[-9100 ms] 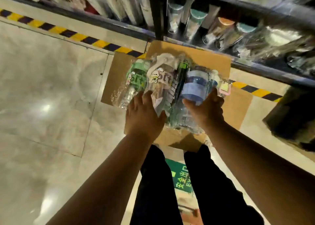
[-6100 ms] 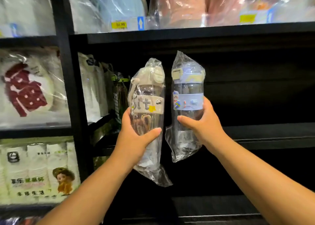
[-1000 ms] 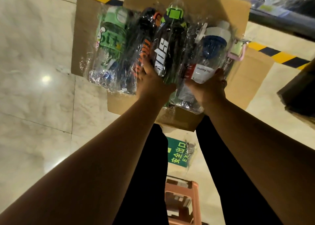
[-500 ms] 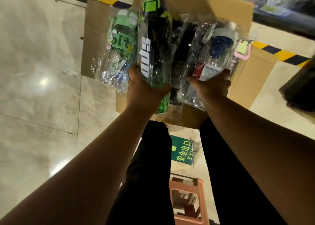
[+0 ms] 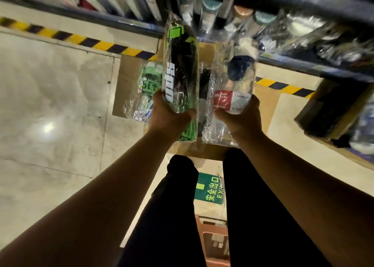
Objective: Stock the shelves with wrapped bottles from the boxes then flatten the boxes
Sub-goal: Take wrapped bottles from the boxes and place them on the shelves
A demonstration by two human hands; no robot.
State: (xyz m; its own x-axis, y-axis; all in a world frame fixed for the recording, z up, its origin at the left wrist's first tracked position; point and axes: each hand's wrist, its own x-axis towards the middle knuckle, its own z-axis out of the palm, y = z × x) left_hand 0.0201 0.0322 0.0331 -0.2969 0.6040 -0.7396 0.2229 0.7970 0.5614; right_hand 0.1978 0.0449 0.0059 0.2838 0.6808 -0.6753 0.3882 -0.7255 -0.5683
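- The floor [image 5: 50, 104] was pale, glossy tile, with yellow-and-black striped tape [image 5: 81, 41] running along the foot of a dark shelf unit [image 5: 121, 24] at the top of my view.
- The low shelf held a row of shelved bottles [image 5: 241, 12], too blurred for me to tell apart.
- An open cardboard box [image 5: 267, 104] lay on the floor just in front of the shelving, flaps spread.
- My left hand [image 5: 170, 117] gripped the lower body of a wrapped black-and-green bottle [image 5: 180, 70], fingers curled round it and its green cap pointing toward the shelf.
- My right hand [image 5: 240, 121] gripped a wrapped clear bottle [image 5: 236, 84] with a dark blue top and a red-and-white label.
- I held both bottles side by side above the box, not touching each other.
- In the box lay a wrapped green bottle [image 5: 147, 80], left of my left hand, and a dark bottle [image 5: 204, 88] between the two I held.
- A green exit sign [image 5: 208, 187] showed on the floor between my legs, with an orange stool [image 5: 214, 244] nearer me.
- A second box [image 5: 344, 115] sat at the right edge.
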